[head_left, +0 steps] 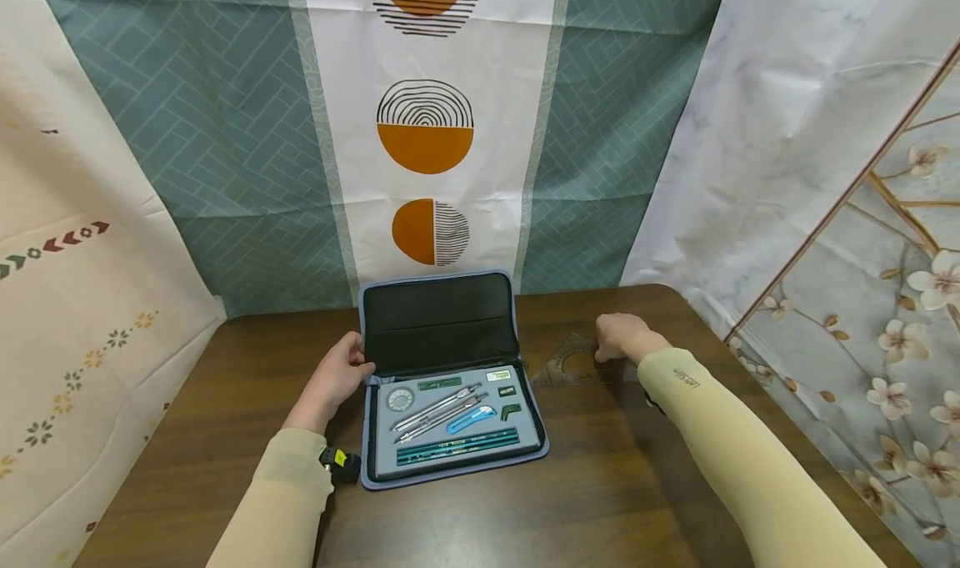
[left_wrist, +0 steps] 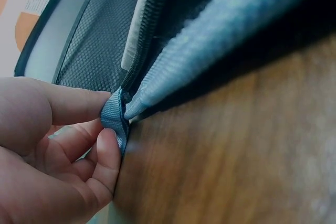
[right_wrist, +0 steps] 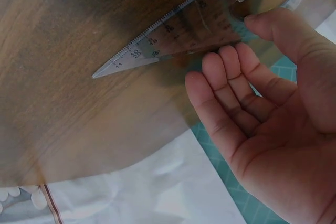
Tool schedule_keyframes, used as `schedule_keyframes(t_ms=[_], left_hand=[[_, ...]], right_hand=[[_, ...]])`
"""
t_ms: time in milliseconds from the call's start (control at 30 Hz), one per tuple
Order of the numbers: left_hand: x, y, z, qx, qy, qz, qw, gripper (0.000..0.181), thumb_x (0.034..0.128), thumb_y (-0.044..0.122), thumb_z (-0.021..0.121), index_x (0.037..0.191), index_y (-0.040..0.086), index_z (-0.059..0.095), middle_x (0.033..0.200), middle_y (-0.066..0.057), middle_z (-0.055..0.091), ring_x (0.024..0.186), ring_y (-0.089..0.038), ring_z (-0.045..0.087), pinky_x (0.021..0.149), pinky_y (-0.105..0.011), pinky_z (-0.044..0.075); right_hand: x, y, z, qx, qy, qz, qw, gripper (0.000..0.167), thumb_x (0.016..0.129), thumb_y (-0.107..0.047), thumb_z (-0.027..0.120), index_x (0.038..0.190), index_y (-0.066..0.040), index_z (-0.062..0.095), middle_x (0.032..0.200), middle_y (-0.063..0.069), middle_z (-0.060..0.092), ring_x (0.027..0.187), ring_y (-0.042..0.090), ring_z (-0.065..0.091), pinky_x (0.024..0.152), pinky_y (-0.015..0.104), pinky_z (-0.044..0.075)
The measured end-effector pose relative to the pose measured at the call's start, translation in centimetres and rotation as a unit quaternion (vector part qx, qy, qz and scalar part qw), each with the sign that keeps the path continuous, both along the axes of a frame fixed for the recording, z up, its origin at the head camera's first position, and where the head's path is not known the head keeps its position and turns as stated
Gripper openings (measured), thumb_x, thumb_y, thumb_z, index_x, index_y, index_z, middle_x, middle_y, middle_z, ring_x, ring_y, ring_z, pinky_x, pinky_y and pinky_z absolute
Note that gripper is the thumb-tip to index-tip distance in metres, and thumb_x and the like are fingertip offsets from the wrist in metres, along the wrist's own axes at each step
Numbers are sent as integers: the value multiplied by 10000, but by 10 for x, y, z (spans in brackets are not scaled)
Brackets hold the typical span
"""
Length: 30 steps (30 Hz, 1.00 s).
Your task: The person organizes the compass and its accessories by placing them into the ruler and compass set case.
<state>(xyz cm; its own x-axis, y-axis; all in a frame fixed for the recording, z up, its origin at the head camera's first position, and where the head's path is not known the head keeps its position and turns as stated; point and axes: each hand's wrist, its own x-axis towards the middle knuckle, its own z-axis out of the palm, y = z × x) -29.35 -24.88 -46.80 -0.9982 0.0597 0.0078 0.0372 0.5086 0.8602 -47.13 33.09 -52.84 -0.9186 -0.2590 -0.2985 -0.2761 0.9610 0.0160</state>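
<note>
A zip-up drawing set case (head_left: 435, 304) with blue edging lies unfolded on the table. My left hand (head_left: 339, 376) is at its left side, by the hinge. In the left wrist view, thumb and fingers pinch a small blue fabric tab (left_wrist: 113, 114) on the case's edge. To the right of the case, my right hand (head_left: 626, 336) is over the table. The right wrist view has its thumb and fingertips pinching the edge of a clear set square (right_wrist: 173, 34) with printed scale marks. Beside that hand lies a clear protractor (head_left: 557, 372).
The grey tray (head_left: 386, 459) in the case holds metal compasses (head_left: 442, 409), a blue cutter (head_left: 471, 419), dark green pencils (head_left: 457, 447), an eraser (head_left: 498, 375) and other small pieces. Patterned cloth (head_left: 247, 134) hangs behind the brown table (head_left: 465, 526) and along both sides.
</note>
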Motion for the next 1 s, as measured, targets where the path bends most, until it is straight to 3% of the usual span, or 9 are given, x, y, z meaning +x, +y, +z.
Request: schedule_keyframes(t_ms=[67,133,367,433,533,867,900,933,1000], left_hand=[[0,0,0,9,-1,-1,10000,234,1087,-3,642,1275,26,506,1109,-176,485,1139,-409,492,895,-530,405],[-1,0,0,20,4,-25,10000,233,1088,-5,639,1278,23,507,1096,-172,488,1133,-407,494,894,-526,403],[-1,1,0,69,14,-75,9999,214,1090,-8,632,1266,18,513,1039,-147,513,1090,-378,504,885,-518,389],[-1,1,-1,73,13,-82,9999,216,1089,-6,636,1266,19,513,1038,-145,516,1088,-378,505,883,-520,388],[-1,1,-1,91,21,-104,9999,217,1087,-7,640,1254,18,504,1043,-147,503,1088,-379,497,876,-520,380],[-4,-1,-3,86,59,-101,9999,230,1086,2,654,1253,25,498,1063,-148,488,1120,-384,488,887,-523,371],[-4,-2,-3,89,63,-102,9999,230,1086,1,655,1252,24,498,1059,-146,489,1114,-382,489,885,-521,371],[-4,-2,-3,87,63,-104,9999,230,1085,0,655,1253,23,499,1056,-145,490,1110,-380,490,883,-519,373],[-3,-2,-3,90,48,-102,9999,232,1086,-1,654,1252,20,493,1057,-147,486,1104,-378,489,880,-516,374]], right_hand=[[1,1,-2,-25,49,-37,10000,230,861,-362,813,689,-242,717,725,-43,686,678,209,609,591,401,508],[13,-6,7,13,125,-112,9999,256,867,-371,815,694,-229,690,715,-44,659,676,201,581,604,415,494],[99,-61,92,-426,-188,-393,9981,403,911,-114,745,616,-176,478,582,-33,369,566,173,356,577,358,363],[110,-65,100,-528,-190,-353,9978,452,908,-88,721,587,-199,424,562,-59,301,551,146,290,575,329,319],[115,-66,104,-580,-210,-208,9979,493,911,-76,705,574,-228,379,557,-84,252,550,120,228,573,305,271],[113,-58,109,-775,-319,-15,9965,450,856,-60,665,587,-220,341,596,-80,210,588,105,138,589,289,167],[114,-59,110,-750,-333,-2,9966,425,859,-67,666,599,-206,360,607,-70,230,597,113,156,596,297,181],[115,-59,110,-713,-316,-13,9970,354,876,-86,679,617,-170,452,612,-67,341,575,105,252,574,279,248],[118,-59,112,-695,-281,-45,9972,171,896,-117,706,747,-73,636,721,-11,577,633,141,487,602,301,442]])
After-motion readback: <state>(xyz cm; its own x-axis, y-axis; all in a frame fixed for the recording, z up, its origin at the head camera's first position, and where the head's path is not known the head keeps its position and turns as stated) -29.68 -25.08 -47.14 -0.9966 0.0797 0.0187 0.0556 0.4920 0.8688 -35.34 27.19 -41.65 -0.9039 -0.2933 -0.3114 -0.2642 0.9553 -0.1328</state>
